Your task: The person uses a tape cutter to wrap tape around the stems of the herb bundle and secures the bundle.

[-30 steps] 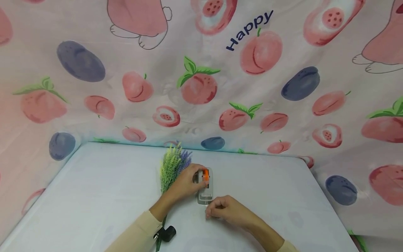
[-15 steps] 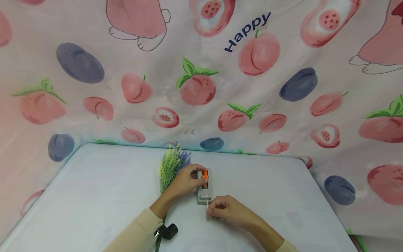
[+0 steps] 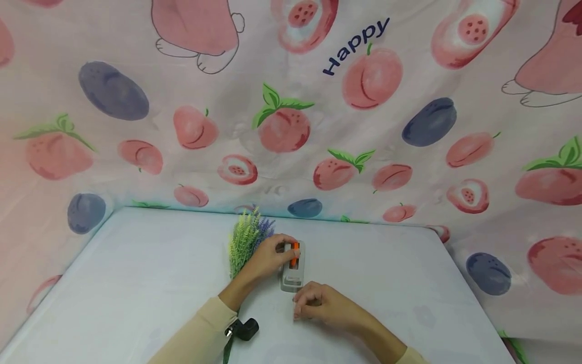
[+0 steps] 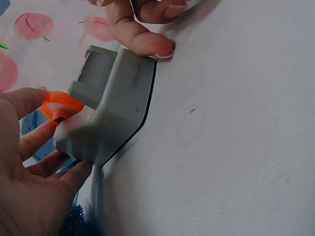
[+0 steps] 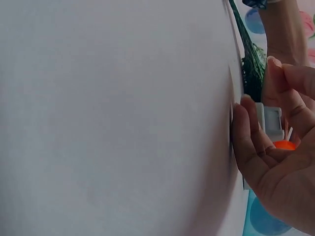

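Observation:
A grey tape dispenser [image 3: 292,281] with an orange tape core [image 4: 58,105] stands on the white table. My left hand [image 3: 269,259] grips its rear end, thumb by the orange core and the other fingers along the far side. The serrated cutter [image 4: 84,65] shows at the dispenser's front in the left wrist view. Just in front of it, my right hand [image 3: 328,306] pinches thumb and index finger together on the end of a clear tape strip [image 3: 295,315], which is barely visible. In the right wrist view, the other fingers [image 5: 247,142] are bent close over the tabletop.
Artificial flowers [image 3: 242,243], yellow-green and purple, lie left of the dispenser, their stems running under the left forearm. A black wrist camera [image 3: 247,329] sticks out from the left sleeve. A fruit-print cloth [image 3: 273,192] hangs behind the table [image 3: 150,273].
The dispenser has shifted slightly away with the left hand on it. My right fingers have moved a little left, and the clear strip between them and the dispenser shows less.

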Available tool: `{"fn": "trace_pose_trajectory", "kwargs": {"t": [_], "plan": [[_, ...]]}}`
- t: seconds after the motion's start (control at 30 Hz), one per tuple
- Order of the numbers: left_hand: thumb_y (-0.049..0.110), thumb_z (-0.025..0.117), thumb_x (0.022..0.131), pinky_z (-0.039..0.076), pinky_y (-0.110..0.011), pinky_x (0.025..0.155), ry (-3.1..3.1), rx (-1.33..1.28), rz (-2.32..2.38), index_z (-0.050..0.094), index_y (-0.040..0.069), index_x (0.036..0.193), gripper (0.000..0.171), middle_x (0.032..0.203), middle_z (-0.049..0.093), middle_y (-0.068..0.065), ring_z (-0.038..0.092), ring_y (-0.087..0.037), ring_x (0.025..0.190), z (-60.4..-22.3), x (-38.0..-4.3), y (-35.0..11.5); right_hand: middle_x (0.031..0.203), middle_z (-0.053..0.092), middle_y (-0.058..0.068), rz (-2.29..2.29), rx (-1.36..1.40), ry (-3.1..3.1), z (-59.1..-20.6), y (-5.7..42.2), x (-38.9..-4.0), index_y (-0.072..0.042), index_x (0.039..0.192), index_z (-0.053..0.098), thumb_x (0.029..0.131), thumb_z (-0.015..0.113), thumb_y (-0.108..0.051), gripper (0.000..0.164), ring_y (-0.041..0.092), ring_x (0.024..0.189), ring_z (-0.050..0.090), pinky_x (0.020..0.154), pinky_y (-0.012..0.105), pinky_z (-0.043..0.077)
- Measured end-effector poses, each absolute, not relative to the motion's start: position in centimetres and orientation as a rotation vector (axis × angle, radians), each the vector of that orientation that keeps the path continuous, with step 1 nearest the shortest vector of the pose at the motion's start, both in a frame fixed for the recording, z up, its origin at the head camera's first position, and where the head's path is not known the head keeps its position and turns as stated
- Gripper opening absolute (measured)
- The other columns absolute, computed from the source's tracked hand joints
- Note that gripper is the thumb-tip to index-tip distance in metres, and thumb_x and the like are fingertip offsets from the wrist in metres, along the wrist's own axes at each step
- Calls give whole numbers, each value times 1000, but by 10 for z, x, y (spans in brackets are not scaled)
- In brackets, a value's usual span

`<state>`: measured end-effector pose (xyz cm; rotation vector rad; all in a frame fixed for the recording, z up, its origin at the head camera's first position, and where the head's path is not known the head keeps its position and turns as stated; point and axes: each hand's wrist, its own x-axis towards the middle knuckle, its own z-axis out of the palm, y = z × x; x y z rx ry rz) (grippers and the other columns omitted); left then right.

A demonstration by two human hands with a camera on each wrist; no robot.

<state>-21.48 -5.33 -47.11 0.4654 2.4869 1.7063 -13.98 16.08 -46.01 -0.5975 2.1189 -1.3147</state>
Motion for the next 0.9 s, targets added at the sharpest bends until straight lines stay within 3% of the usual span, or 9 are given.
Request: {"fn": "trace_pose_trajectory", "kwargs": {"t": [0.2, 0.43, 0.77, 0.9], "plan": [[32, 70, 97, 51, -50, 101, 2509, 483, 1662, 69, 10, 122, 34, 125, 66, -10, 63, -32, 119, -470, -213, -54, 125, 64, 4, -1297, -624, 2146, -458, 158, -137, -16, 89, 78, 100, 65, -24, 19, 20, 121, 53, 100, 31, 43], [26, 73, 95, 51, -46, 98, 2461, 509, 1668, 65, 10, 126, 36, 123, 64, -8, 64, -23, 114, -470, -211, -56, 124, 63, 5, -1311, -611, 2141, -459, 159, -135, -16, 90, 79, 100, 66, -23, 18, 21, 119, 53, 97, 28, 43], [31, 70, 98, 50, -49, 101, 2484, 496, 1720, 67, 12, 123, 32, 122, 68, -7, 63, -27, 120, -474, -212, -55, 98, 64, -3, -1284, -716, 2151, -462, 154, -126, -14, 90, 80, 97, 67, -19, 15, 8, 95, 56, 84, 22, 44], [31, 70, 98, 51, -47, 98, 2478, 483, 1736, 68, 11, 121, 30, 120, 68, -7, 64, -24, 116, -474, -211, -55, 90, 69, -1, -1314, -562, 2100, -464, 151, -119, -10, 89, 77, 98, 65, -18, 17, 7, 72, 56, 66, 20, 46]]}}
